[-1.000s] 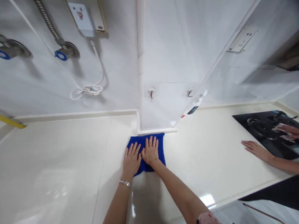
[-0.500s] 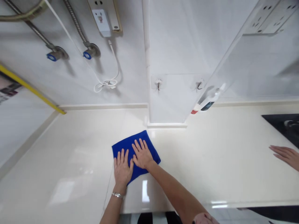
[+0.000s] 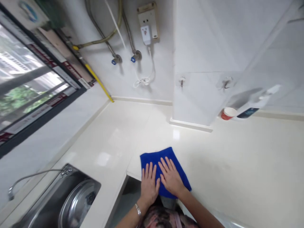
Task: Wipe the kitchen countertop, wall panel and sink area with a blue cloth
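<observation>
A blue cloth (image 3: pixel 155 155) lies spread out on the cream countertop (image 3: pixel 213 171), close to its front edge by the inner corner. My left hand (image 3: pixel 149 183) rests flat on the cloth's left part, fingers stretched forward, with a silver bracelet on the wrist. Pressed on the middle of the same cloth is my right hand (image 3: pixel 172 177), palm down with its fingers spread. Neither hand grips the cloth. The hands lie side by side, the two thumbs near each other. Part of the cloth is hidden beneath them.
A steel sink (image 3: pixel 42 209) holding a round metal lid (image 3: pixel 78 202) sits at lower left, with a faucet (image 3: pixel 35 175). A red and white cup (image 3: pixel 228 114) and a white bottle (image 3: pixel 254 104) stand by the wall at right. A wall pillar (image 3: pixel 192 104) juts out ahead.
The view has swung left, bringing the sink and window into sight; the co-worker's hand has left the picture. Cloth and both hands sit nearer the counter's front edge.
</observation>
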Tool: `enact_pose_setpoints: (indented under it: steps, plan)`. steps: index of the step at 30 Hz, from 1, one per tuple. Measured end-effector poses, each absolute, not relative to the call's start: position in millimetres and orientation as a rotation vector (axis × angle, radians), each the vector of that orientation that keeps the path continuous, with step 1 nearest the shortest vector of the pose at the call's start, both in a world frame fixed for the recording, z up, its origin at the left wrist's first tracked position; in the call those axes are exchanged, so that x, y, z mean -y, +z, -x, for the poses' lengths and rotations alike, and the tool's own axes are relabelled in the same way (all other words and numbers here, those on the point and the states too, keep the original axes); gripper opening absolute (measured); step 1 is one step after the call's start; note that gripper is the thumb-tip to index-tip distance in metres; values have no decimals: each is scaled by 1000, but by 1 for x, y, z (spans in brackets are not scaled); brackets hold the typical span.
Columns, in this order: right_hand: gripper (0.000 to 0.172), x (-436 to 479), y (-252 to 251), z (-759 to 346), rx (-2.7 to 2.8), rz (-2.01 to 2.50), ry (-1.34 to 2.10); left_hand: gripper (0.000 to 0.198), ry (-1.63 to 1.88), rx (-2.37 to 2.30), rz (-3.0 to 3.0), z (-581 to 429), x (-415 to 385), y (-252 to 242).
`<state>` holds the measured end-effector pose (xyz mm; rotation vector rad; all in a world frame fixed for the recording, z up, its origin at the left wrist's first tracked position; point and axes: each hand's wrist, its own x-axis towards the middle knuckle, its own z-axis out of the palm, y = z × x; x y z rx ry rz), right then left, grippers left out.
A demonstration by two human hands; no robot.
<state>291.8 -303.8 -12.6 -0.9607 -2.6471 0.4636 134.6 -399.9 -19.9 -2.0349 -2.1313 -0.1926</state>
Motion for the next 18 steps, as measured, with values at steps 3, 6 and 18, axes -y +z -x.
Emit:
enact_pose_setpoints:
  steps: [3,6,18]
  plan:
    - [65,307,-30,-324,2598,1009,295,74,-205,2145,2171,-158,394,-18]
    - [66,301,-46,-357,2518,1098,162,78,-272,2127,2378,-175,375,-16]
    - [92,291,-44,-257,2354,1389,39,74,-430,2045,2375,-90,344,-20]
